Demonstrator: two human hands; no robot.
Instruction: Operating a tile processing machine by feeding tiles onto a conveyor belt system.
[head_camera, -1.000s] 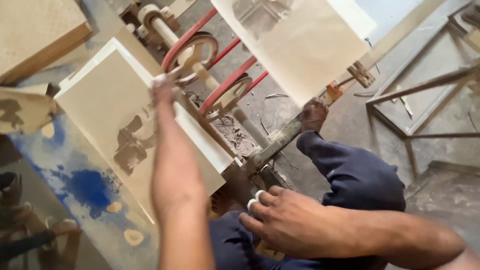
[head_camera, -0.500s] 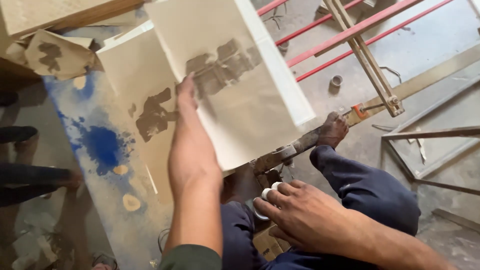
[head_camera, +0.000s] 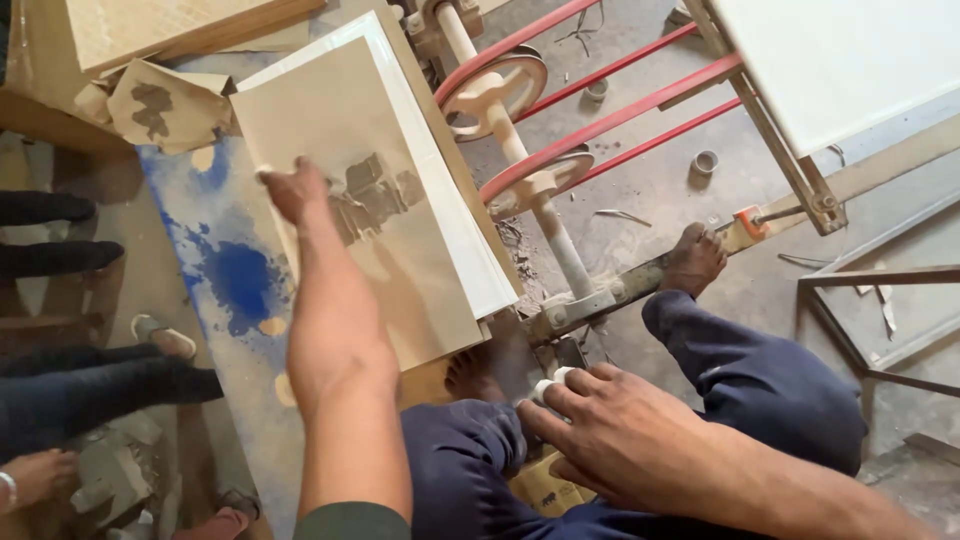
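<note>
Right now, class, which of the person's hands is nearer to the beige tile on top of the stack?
Left. The left hand rests on the beige tile, near its left edge. The right hand is apart from it, lower down over the dark blue trouser leg.

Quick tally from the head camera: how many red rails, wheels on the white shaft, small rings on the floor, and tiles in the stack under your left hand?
Red rails: 3
Wheels on the white shaft: 2
Small rings on the floor: 2
Tiles under the left hand: at least 2; edges unclear
Total: 9 or more
</note>
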